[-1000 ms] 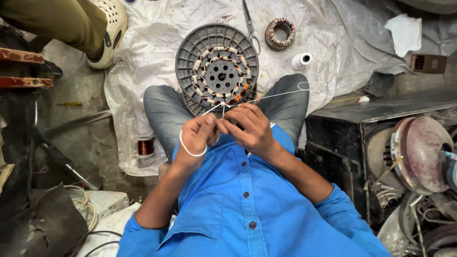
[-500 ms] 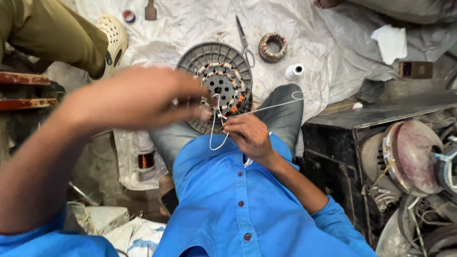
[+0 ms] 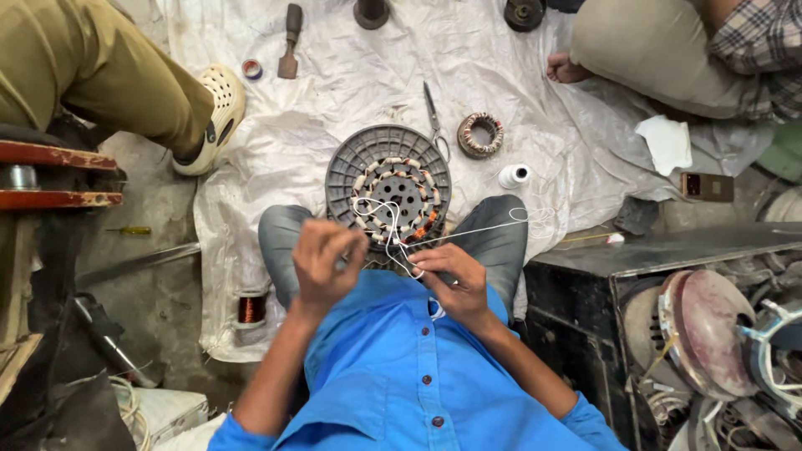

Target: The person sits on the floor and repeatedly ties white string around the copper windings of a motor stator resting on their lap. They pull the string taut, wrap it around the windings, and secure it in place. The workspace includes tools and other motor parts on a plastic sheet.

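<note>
At frame centre, the right hand [image 3: 451, 280] pinches white cord [image 3: 476, 231] trailing toward a spool [image 3: 514, 175] at upper right, the left hand [image 3: 326, 263] curled on its loops below the stator [image 3: 388, 185].

matt grey plastic stator disc [image 3: 387, 185] with glossy copper windings — thin white thread [image 3: 468, 232] — on a crinkled plastic sheet [image 3: 351, 83].

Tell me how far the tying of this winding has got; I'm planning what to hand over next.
Copper coils already sit all round the grey stator. In hand: the left hand and right hand work looped white thread over its near edge. Left: thread shows only at that edge, and the scissors lie beside it.
</note>
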